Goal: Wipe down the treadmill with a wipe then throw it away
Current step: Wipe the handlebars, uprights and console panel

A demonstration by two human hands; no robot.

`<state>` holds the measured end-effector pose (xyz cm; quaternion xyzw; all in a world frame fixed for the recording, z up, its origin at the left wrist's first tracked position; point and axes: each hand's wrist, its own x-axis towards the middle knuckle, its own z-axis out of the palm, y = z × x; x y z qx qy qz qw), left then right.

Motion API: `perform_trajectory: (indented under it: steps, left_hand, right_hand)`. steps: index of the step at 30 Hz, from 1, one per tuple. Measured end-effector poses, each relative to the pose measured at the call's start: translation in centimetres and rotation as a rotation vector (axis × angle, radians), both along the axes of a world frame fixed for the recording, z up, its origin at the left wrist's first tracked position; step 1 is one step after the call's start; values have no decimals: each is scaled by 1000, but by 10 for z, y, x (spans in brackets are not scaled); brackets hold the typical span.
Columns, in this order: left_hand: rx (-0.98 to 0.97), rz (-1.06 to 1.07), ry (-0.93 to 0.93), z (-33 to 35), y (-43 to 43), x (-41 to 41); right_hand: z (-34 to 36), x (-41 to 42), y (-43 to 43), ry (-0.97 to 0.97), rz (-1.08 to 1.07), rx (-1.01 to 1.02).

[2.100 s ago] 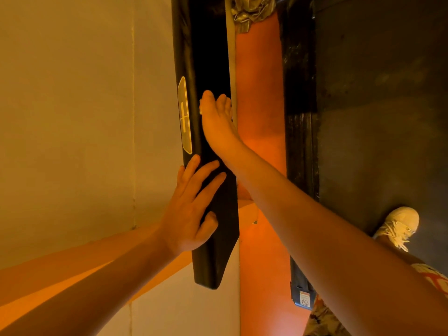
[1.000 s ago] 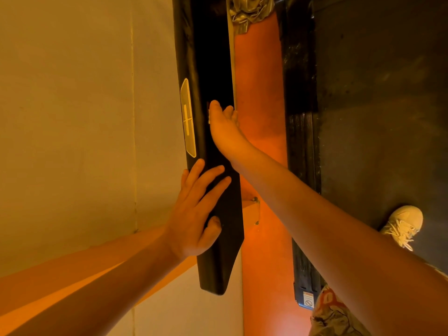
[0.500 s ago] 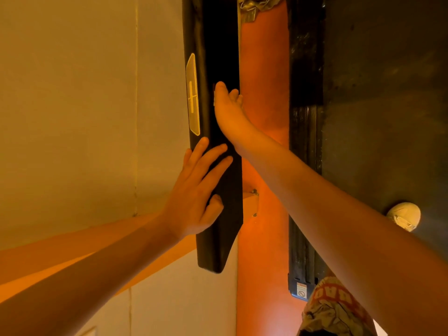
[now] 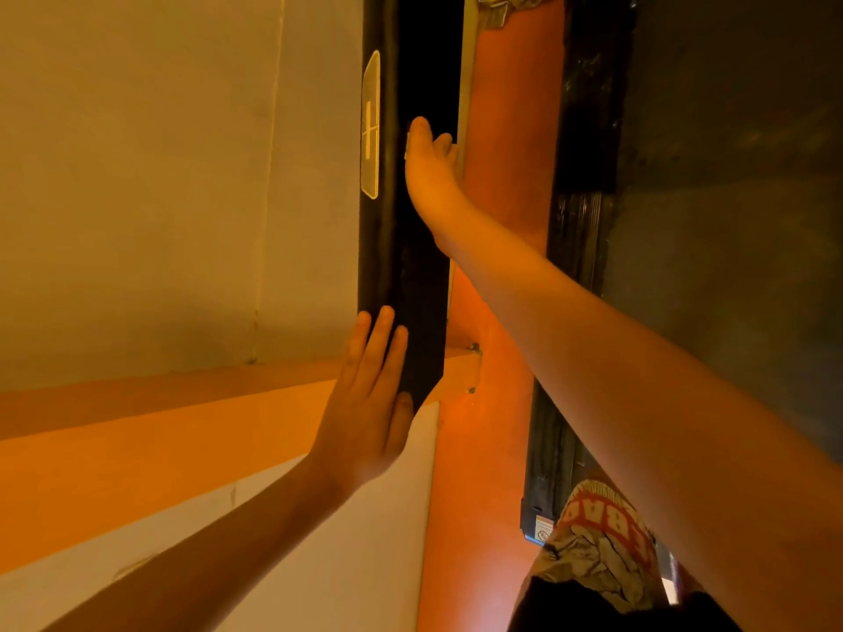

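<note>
On the treadmill rail [image 4: 410, 275]: left hand [image 4: 365, 412], fingers straight, steadies the lower end; right hand [image 4: 429, 175] presses higher up, wipe [image 4: 406, 147] a pale sliver beneath it, grip not discernible. Even pressure and overlapping strokes serve best.

Patterned shorts [image 4: 597, 558] with red lettering

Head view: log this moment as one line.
left hand flat on black padded treadmill rail, near end | right hand farther along rail, grip unclear | wipe not visible
</note>
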<state>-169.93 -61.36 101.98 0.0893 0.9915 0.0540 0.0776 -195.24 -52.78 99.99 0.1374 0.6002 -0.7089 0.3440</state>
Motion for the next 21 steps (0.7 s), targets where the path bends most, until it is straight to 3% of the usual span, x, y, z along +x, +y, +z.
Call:
perform_trajectory:
  steps: [9, 12, 21]
  left_hand:
    - [-43, 4, 4, -2, 3, -2]
    - [-44, 4, 10, -1, 4, -1]
    - [-53, 23, 37, -1, 8, -4]
  right_hand:
    - [5, 3, -9, -56, -66, -73]
    - [8, 7, -10, 7, -61, -112]
    - [-9, 8, -12, -54, -84, -77]
